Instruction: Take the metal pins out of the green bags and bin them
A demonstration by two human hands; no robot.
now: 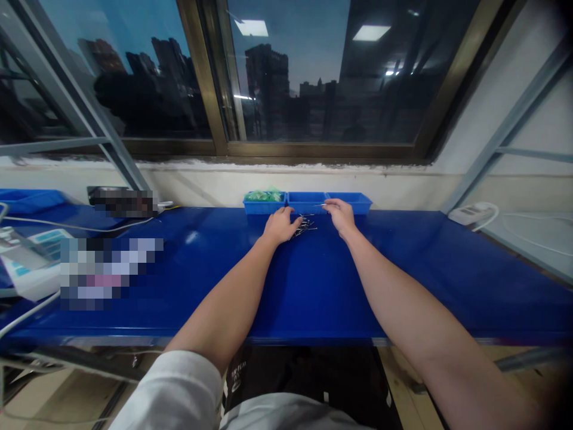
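Note:
A small pile of thin, shiny metal pieces like screws or nails [305, 226] lies on the blue tabletop; their exact kind is too small to tell. My left hand [280, 226] rests at the pile's left side, fingers apart, with the thumb by the pieces. To the right of the pile, my right hand [341, 216] is raised slightly and pinches one thin metal piece [319, 205] between thumb and fingertips, pointing left. Just behind the hands stand a middle blue bin [307, 206] and a right blue bin [362, 206].
The left blue bin [258, 208] holds green plastic bags [265, 194]. A power strip [472, 213] with a white cable lies at the right. On the left are a white device [33, 260], cables and another blue tray [33, 200]. Grey metal frame posts [510, 125] slant up at both sides.

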